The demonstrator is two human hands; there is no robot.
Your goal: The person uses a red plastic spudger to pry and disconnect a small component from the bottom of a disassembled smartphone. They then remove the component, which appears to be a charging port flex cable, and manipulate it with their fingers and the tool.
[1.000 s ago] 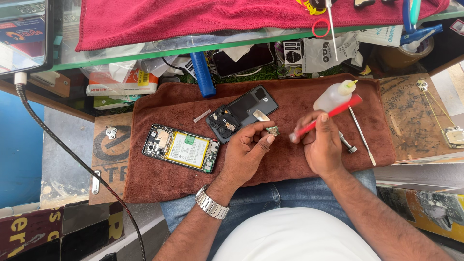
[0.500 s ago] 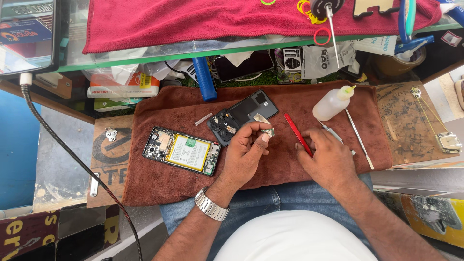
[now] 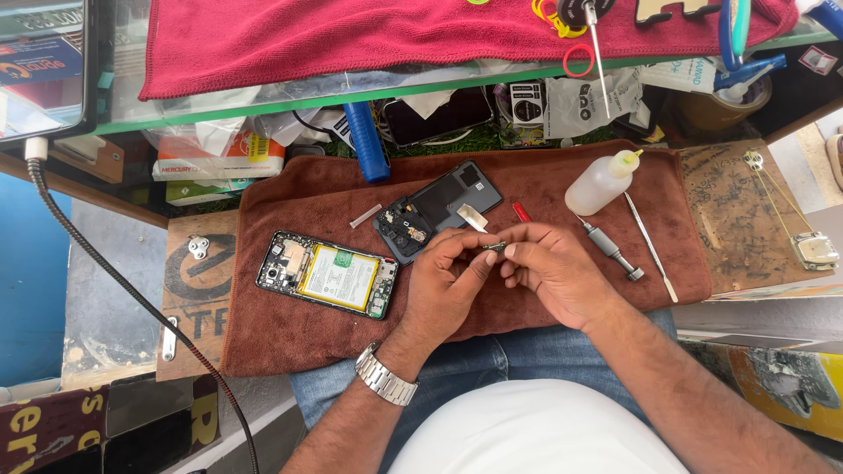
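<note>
Both hands meet over the brown towel [image 3: 290, 338]. The left hand [image 3: 448, 285] and right hand [image 3: 549, 272] pinch 1 small metal part [image 3: 494, 247] between their fingertips, just below the dark back cover [image 3: 439, 209]. The opened phone [image 3: 327, 274] lies left; a screwdriver [image 3: 610, 248] lies right.

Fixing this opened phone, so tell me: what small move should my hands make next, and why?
Probably carry the small part over to the opened phone: both the left hand and right hand pinch it above the brown towel, and the phone's insides lie exposed alongside.
</note>
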